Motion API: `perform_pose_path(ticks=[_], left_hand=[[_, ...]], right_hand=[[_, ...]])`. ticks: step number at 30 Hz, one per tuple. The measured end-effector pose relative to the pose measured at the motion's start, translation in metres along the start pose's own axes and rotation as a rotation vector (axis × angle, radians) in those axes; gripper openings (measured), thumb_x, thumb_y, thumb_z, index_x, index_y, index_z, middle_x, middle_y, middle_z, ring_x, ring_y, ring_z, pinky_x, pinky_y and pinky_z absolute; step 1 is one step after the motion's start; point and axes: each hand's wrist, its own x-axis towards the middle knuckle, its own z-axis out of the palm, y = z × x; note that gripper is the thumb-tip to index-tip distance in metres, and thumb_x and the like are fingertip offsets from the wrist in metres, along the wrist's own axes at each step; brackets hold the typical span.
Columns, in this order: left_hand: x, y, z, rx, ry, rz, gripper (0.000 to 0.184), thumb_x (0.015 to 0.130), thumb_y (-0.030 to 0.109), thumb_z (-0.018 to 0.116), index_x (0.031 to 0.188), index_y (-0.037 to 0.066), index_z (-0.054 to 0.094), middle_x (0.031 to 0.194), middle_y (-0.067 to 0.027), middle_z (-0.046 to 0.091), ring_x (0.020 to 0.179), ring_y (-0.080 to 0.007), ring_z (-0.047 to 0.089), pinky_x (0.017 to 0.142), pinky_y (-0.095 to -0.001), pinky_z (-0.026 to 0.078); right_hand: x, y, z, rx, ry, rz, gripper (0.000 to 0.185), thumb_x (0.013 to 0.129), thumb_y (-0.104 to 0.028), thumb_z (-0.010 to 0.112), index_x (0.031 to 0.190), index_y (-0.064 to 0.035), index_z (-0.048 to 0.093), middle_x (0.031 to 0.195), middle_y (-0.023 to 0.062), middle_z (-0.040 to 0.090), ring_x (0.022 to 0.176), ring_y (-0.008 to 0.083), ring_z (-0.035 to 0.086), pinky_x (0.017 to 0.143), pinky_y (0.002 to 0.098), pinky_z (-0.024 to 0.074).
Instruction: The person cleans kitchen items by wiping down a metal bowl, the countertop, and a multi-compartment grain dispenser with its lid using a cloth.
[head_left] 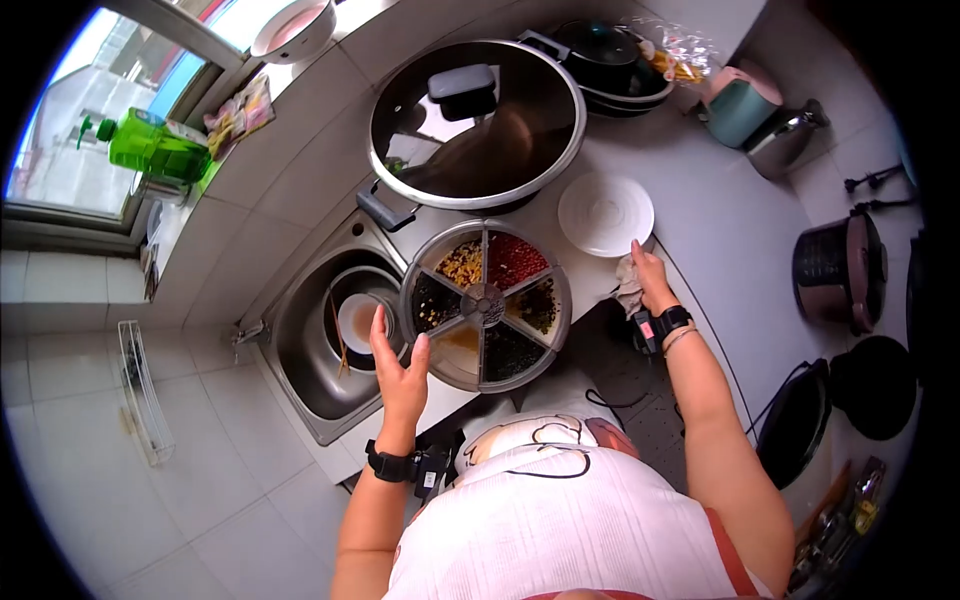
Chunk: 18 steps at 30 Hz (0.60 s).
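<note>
A round divided tray (pixel 483 305) with a clear rim stands at the counter edge in front of me, its wedge sections holding red, yellow, black and pale dry foods. My left hand (pixel 400 375) is raised at the tray's left side, thumb and fingers apart, with nothing in it. On the right, my right hand (pixel 652 280) has its fingers around a greyish cloth (pixel 628 287), just below a white plate (pixel 606 215) lying on the counter. Whether the fingertips touch the plate cannot be made out.
Left of the tray is a steel sink (pixel 300 365) with a bowl (pixel 362 320) and chopsticks inside. Behind stands a large lidded pan (pixel 478 125). A kettle (pixel 785 140) and a rice cooker (pixel 838 270) are at the right, a green bottle (pixel 155 145) on the window ledge.
</note>
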Motion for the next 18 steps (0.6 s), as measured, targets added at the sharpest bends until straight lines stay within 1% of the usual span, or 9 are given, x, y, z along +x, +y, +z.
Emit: perform_pose_path(ticks=[1,2,4,6,8,10,13,16,18], left_hand=[[0.0,-0.002,0.0,0.002,0.005,0.003,0.068,0.086,0.026,0.06,0.142,0.011,0.024,0.144,-0.0131,0.03,0.134,-0.0275,0.027,0.104,-0.0474,0.023],[-0.001,0.001,0.0,0.009,0.014,-0.006,0.068,0.086,0.026,0.06,0.142,0.011,0.024,0.144,-0.0131,0.03,0.134,-0.0275,0.027,0.104,-0.0474,0.023],[-0.001,0.008,0.001,0.023,0.025,-0.001,0.068,0.085,0.023,0.061,0.138,-0.001,0.026,0.139,-0.0193,0.033,0.13,-0.0301,0.031,0.107,-0.0368,0.023],[0.001,0.004,0.001,0.022,0.023,-0.015,0.068,0.086,0.022,0.061,0.139,0.0,0.026,0.14,-0.0196,0.033,0.131,-0.0291,0.031,0.107,-0.0363,0.023],[0.007,-0.002,0.002,-0.199,0.003,-0.099,0.066,0.087,0.022,0.06,0.139,0.0,0.025,0.14,-0.0197,0.033,0.131,-0.0278,0.031,0.107,-0.0352,0.024],[0.014,-0.001,0.005,-0.241,-0.017,-0.126,0.06,0.091,0.022,0.054,0.139,0.0,0.026,0.14,-0.0197,0.032,0.132,-0.0265,0.031,0.107,-0.034,0.024],[0.023,0.0,0.013,-0.38,-0.011,-0.158,0.05,0.096,0.024,0.043,0.138,0.001,0.029,0.14,-0.0188,0.033,0.131,-0.025,0.031,0.107,-0.0329,0.023],[0.032,0.0,0.017,-0.394,-0.025,-0.147,0.049,0.097,0.029,0.039,0.137,0.001,0.033,0.138,-0.0139,0.037,0.129,-0.0209,0.033,0.107,-0.0307,0.023],[0.035,-0.001,0.018,-0.403,-0.025,-0.158,0.049,0.098,0.031,0.036,0.136,0.001,0.035,0.137,-0.0115,0.038,0.128,-0.0188,0.034,0.107,-0.0295,0.023]], right_hand=[[-0.018,-0.02,0.01,-0.039,-0.001,0.043,0.039,0.086,-0.042,0.062,0.077,-0.0051,0.056,0.068,0.0044,0.059,0.056,0.0131,0.056,0.052,0.0281,0.0464],[-0.023,-0.027,0.005,-0.092,-0.03,0.138,0.038,0.085,-0.041,0.062,0.077,-0.0048,0.056,0.068,0.0051,0.06,0.057,0.0135,0.059,0.053,0.028,0.048],[-0.059,-0.055,0.005,-0.215,-0.102,0.278,0.034,0.087,-0.037,0.061,0.077,-0.0042,0.058,0.067,0.0041,0.059,0.055,0.0135,0.058,0.051,0.0265,0.0473],[-0.067,-0.034,-0.006,-0.011,-0.193,0.212,0.029,0.09,-0.033,0.058,0.082,-0.0042,0.059,0.071,0.0043,0.061,0.059,0.0128,0.06,0.052,0.0257,0.0489],[-0.09,-0.042,0.0,0.146,-0.207,0.234,0.026,0.092,-0.028,0.054,0.092,-0.0028,0.06,0.078,0.0038,0.063,0.064,0.0129,0.061,0.056,0.0263,0.0499],[-0.096,-0.042,0.008,0.276,-0.24,0.15,0.024,0.092,-0.025,0.053,0.095,-0.0021,0.059,0.082,0.0036,0.063,0.069,0.0128,0.061,0.062,0.0265,0.0501],[-0.122,-0.074,0.049,0.294,-0.27,0.009,0.019,0.092,-0.02,0.052,0.099,-0.0024,0.057,0.087,0.0034,0.063,0.077,0.0113,0.061,0.07,0.0245,0.0485],[-0.147,-0.092,0.085,0.31,-0.311,-0.109,0.016,0.093,-0.015,0.05,0.1,-0.0021,0.055,0.09,0.0025,0.061,0.08,0.0087,0.058,0.073,0.0228,0.0464],[-0.161,-0.095,0.098,0.277,-0.35,-0.129,0.019,0.094,-0.013,0.049,0.108,-0.0009,0.051,0.095,0.0019,0.058,0.085,0.0064,0.055,0.076,0.0212,0.0441]])
